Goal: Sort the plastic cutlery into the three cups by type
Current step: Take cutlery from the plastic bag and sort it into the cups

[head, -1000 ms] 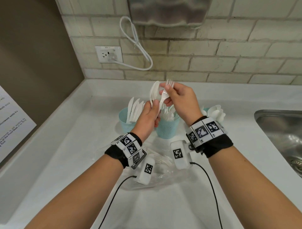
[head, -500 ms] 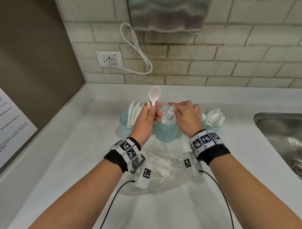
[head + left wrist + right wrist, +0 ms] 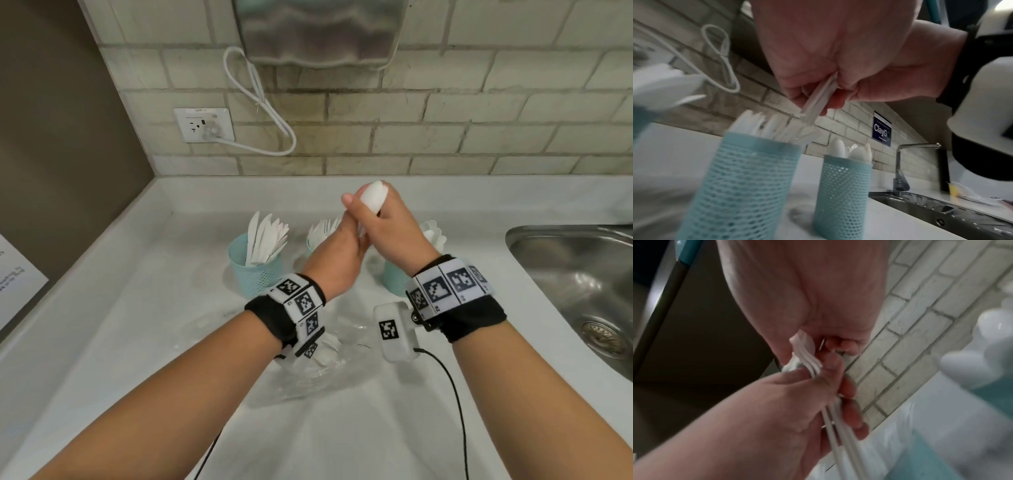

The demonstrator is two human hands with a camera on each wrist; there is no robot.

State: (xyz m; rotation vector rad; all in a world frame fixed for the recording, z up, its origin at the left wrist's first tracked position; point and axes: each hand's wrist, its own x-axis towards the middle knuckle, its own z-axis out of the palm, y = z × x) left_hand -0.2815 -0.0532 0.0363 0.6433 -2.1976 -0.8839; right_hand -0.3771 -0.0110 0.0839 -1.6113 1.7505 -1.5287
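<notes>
Both hands meet above the middle cup. My left hand [image 3: 337, 250] pinches the handles of the white spoons [image 3: 807, 352] from below. My right hand [image 3: 394, 226] curls round their upper part, and one spoon bowl [image 3: 375, 196] sticks out above the fingers. At least two stems show in the right wrist view. Three mesh teal cups stand behind: the left cup [image 3: 255, 270] holds knives, the middle cup [image 3: 742, 178] holds forks [image 3: 323, 228], and the right cup [image 3: 842, 186] holds spoons [image 3: 433, 234].
A clear plastic bag [image 3: 322, 370] with more white cutlery lies on the white counter under my wrists. A steel sink [image 3: 575, 274] with a tap [image 3: 900, 162] is at the right. The brick wall with a socket [image 3: 203, 125] and a looped cable is close behind.
My right hand let a fork go over the middle cup, then rose and closed on the spoons my left hand holds. Both hands moved slightly right.
</notes>
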